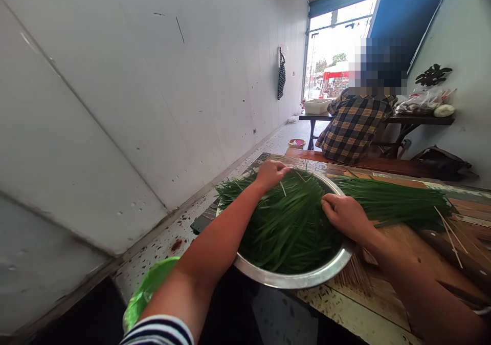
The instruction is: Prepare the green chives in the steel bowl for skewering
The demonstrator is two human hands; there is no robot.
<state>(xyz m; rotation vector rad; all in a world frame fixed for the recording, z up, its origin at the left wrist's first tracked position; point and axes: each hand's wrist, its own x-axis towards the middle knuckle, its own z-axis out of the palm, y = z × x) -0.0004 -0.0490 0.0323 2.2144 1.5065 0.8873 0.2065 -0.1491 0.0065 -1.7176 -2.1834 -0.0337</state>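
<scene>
A heap of long green garlic chives [286, 227] is held in a wide steel bowl [291, 280], which is set at the near edge of a wooden plank table [378, 309]. The left hand [271, 174] is held over the far side of the heap, its thumb and fingertips brought together; whether a leaf is pinched there cannot be told. The right hand [345, 214] is placed at the bowl's right side, fingers curled against the edge of the heap, and whether any leaves are gripped cannot be made out. The two hands are kept apart, with chives spread between them. To the right of the bowl, a second bundle of chives [395, 197] is laid across the table, beside a wooden cutting board [401, 248] and a dark, riveted knife handle [474, 264]. Thin wooden sticks [355, 274] are partly covered by the bowl. Below, at the left, a bin lined in green plastic [149, 288] is partly hidden by the left forearm. Beyond the table, a person in a plaid shirt [355, 122] is seen from behind, seated on a bench [399, 168].
</scene>
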